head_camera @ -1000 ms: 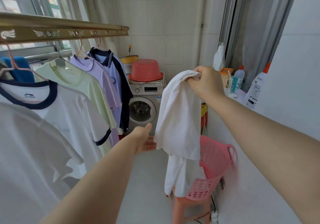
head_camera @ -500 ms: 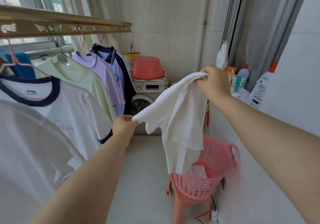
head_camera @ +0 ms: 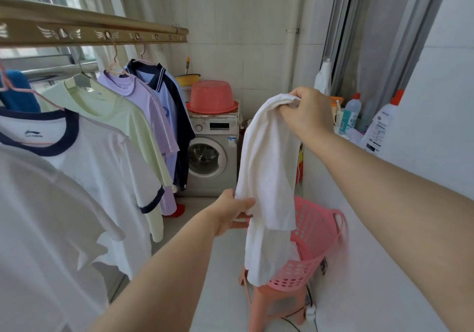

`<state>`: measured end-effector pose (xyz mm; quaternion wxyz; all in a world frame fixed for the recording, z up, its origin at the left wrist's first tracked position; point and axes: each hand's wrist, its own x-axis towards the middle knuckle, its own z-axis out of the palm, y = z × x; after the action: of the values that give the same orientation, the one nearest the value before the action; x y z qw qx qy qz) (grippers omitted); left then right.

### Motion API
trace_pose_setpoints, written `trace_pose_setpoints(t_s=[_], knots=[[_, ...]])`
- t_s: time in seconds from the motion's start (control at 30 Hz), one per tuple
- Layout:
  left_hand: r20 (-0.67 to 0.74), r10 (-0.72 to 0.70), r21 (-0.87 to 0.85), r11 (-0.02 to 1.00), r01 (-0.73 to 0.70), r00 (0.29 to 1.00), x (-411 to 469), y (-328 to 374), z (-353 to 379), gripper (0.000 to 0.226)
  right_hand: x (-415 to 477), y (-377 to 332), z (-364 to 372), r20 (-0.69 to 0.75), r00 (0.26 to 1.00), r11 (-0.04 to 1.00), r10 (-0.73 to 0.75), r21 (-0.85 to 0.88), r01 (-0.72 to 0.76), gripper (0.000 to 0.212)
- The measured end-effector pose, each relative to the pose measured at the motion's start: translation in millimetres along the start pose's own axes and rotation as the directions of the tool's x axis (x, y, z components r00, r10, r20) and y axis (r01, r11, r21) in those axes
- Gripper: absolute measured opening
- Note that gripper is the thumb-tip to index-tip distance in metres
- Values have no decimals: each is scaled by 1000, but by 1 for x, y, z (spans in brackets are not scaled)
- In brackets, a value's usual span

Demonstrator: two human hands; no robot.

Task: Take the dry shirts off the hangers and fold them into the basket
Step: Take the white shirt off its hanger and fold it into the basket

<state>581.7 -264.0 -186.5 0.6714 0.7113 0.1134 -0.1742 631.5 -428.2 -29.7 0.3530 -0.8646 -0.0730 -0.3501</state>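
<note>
A white shirt (head_camera: 269, 167) hangs bunched from my right hand (head_camera: 307, 112), which grips its top at chest height. My left hand (head_camera: 232, 211) pinches the shirt's left edge lower down. The cloth's bottom drapes over the front rim of a pink basket (head_camera: 315, 231) that sits on a pink stool (head_camera: 277, 303). On the left, several shirts hang on hangers from a brass rail (head_camera: 89, 30): a white shirt with navy trim (head_camera: 102, 172), a pale green shirt (head_camera: 123, 119), a lilac shirt (head_camera: 151, 111) and a navy-collared polo (head_camera: 174, 101).
A washing machine (head_camera: 213, 157) with a red basin (head_camera: 211, 97) on top stands at the far wall. Bottles (head_camera: 379, 124) line a white ledge on the right. A cable and plug (head_camera: 309, 312) lie on the tiled floor by the stool.
My left hand reached out, pulled the shirt's edge out to the left, then came back in and now holds the edge lower, close to the hanging cloth. The shirt hangs narrower again.
</note>
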Motion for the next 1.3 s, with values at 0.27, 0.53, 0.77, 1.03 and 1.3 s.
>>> trace_pose_setpoints(t_s=[0.27,0.53,0.77,1.03,1.3], knots=[[-322,271,410,904,-125,907,6,-10,2,109,-4,4,-7,-4,999,999,35,-19,-35,21],[-279,497,810,582,-77,822,-6,5,14,15,-6,6,-11,0,999,999,40,-14,-40,22],[-608,619,592,771,-236,497,-28,66,-51,14,-12,52,-33,78,991,989,105,-108,-96,20],[-549,724,765,636,-96,418,-38,96,-69,18,-11,51,-37,-46,997,992,63,109,-58,21],[-708,546,310,810,-497,448,-42,98,-48,18,-9,1,-55,-100,972,920,-212,315,233,20]])
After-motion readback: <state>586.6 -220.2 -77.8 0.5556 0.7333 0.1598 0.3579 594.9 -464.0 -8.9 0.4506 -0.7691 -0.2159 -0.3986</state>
